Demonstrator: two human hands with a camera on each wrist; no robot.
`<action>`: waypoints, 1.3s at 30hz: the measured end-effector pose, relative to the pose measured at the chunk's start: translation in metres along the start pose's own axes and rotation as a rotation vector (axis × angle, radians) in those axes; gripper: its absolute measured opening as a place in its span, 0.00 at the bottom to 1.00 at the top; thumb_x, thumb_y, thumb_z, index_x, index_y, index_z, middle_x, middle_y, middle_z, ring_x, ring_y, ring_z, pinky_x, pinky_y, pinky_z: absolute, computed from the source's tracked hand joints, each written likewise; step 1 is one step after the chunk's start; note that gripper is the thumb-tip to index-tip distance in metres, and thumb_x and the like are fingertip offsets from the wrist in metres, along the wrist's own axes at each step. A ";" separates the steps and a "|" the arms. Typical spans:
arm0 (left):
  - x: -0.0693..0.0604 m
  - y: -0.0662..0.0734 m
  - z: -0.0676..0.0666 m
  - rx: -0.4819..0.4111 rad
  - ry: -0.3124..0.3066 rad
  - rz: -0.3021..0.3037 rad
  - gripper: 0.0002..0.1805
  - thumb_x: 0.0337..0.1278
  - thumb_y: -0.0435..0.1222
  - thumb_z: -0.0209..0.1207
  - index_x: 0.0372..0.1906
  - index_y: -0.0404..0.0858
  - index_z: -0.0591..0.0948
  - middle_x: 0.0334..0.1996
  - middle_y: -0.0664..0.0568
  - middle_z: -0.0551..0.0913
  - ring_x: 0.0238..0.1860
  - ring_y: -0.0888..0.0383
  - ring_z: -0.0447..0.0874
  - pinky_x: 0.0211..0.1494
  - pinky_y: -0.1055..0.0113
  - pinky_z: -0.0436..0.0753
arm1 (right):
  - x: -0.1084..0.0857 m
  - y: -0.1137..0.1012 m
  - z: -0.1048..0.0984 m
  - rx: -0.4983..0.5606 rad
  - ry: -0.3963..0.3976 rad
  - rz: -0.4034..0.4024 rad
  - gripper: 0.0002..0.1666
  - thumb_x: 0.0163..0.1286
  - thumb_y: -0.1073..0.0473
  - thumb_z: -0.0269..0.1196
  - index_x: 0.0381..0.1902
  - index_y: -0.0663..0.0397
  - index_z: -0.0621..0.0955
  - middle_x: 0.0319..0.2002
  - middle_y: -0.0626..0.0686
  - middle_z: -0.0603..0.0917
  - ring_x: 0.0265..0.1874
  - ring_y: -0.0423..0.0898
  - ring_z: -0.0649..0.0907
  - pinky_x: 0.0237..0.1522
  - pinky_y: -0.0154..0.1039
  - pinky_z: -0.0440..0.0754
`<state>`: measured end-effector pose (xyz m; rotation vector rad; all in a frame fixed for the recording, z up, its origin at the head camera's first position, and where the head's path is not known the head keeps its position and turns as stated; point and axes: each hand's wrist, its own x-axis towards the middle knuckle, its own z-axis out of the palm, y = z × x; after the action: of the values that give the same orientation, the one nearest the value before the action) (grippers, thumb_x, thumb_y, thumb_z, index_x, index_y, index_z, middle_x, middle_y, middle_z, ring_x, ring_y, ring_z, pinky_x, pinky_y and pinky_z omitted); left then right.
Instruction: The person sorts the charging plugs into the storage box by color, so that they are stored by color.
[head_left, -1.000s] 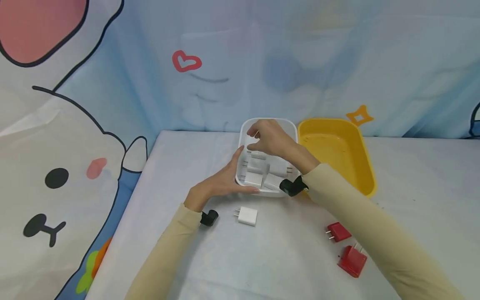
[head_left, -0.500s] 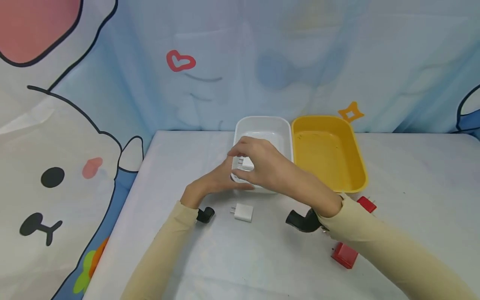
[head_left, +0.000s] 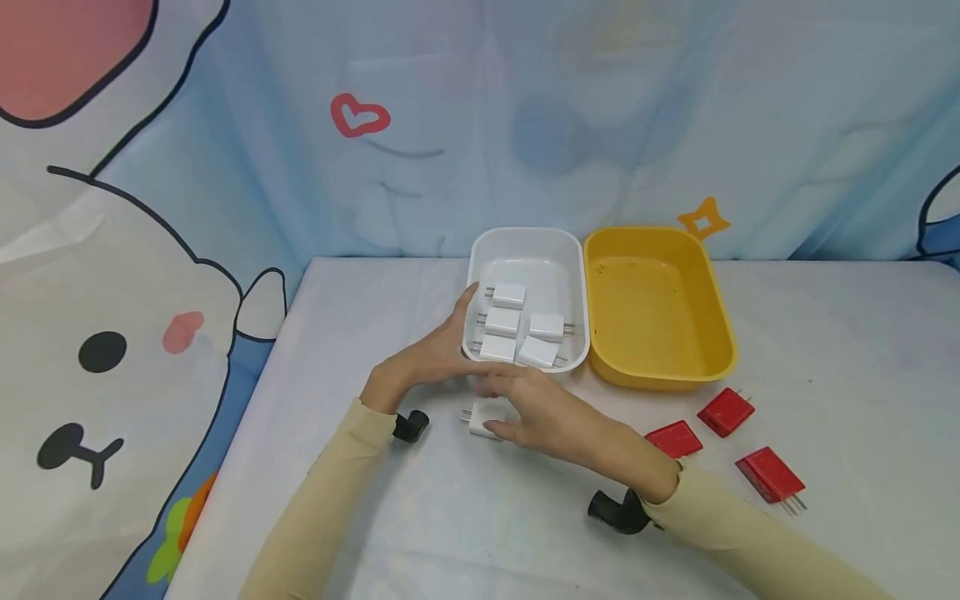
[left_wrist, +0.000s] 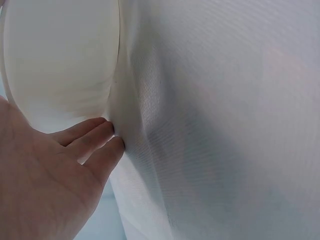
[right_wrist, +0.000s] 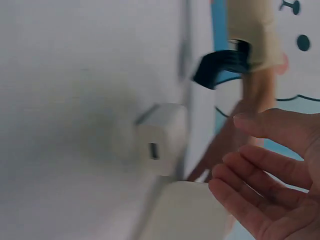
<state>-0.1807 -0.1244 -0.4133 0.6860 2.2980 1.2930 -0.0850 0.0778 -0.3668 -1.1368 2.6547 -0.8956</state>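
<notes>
My left hand (head_left: 435,354) lies against the near left corner of a white plastic tray (head_left: 551,250), its digits spread along the wall. In the left wrist view, the fingers (left_wrist: 95,145) are straight and touch the tray's outer side. Several white charger plugs (head_left: 504,322) lie inside the tray at its near end. Just in front of it, a single white charger plug (head_left: 483,419) rests on the cloth. My right hand (head_left: 551,417) hovers over this plug with thumb and fingers apart. The right wrist view shows a gap between that hand and the plug (right_wrist: 162,132).
A yellow tray (head_left: 660,308) stands right of the white one. Three red charger plugs (head_left: 726,412) lie on the white-covered table (head_left: 465,533), near the right forearm. A printed blue curtain (head_left: 600,125) hangs behind the trays.
My right hand has come from over the white tray down to the loose plug in front of it. A white plug now sits in the tray where the hand was. The left hand stays put.
</notes>
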 end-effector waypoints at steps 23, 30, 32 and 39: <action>0.000 0.000 0.003 -0.030 0.034 -0.002 0.73 0.53 0.46 0.78 0.85 0.46 0.30 0.83 0.48 0.54 0.81 0.54 0.53 0.80 0.52 0.58 | -0.004 0.014 0.045 -0.097 0.012 0.032 0.24 0.54 0.71 0.79 0.49 0.70 0.86 0.44 0.57 0.83 0.43 0.51 0.84 0.49 0.44 0.84; -0.001 0.000 0.003 -0.029 0.032 -0.017 0.72 0.55 0.43 0.77 0.84 0.46 0.30 0.84 0.47 0.49 0.82 0.52 0.49 0.81 0.50 0.56 | -0.004 0.014 0.042 -0.070 0.005 0.032 0.22 0.54 0.70 0.80 0.47 0.70 0.86 0.45 0.57 0.83 0.43 0.50 0.84 0.49 0.43 0.84; -0.001 0.000 0.004 -0.031 0.030 -0.023 0.73 0.54 0.43 0.77 0.84 0.47 0.29 0.84 0.47 0.47 0.82 0.52 0.48 0.81 0.49 0.55 | -0.004 0.014 0.039 -0.061 -0.013 0.039 0.22 0.54 0.70 0.80 0.47 0.70 0.86 0.45 0.57 0.83 0.43 0.50 0.84 0.48 0.42 0.84; 0.000 0.001 0.004 -0.048 0.032 0.001 0.73 0.53 0.44 0.78 0.85 0.47 0.31 0.83 0.49 0.51 0.80 0.53 0.52 0.80 0.49 0.57 | -0.012 0.008 0.019 -0.053 -0.087 0.060 0.23 0.52 0.68 0.81 0.46 0.67 0.87 0.44 0.55 0.86 0.44 0.49 0.85 0.51 0.44 0.84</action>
<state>-0.1784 -0.1217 -0.4146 0.6548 2.2845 1.3645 -0.0751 0.0817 -0.3888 -1.0749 2.6411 -0.7528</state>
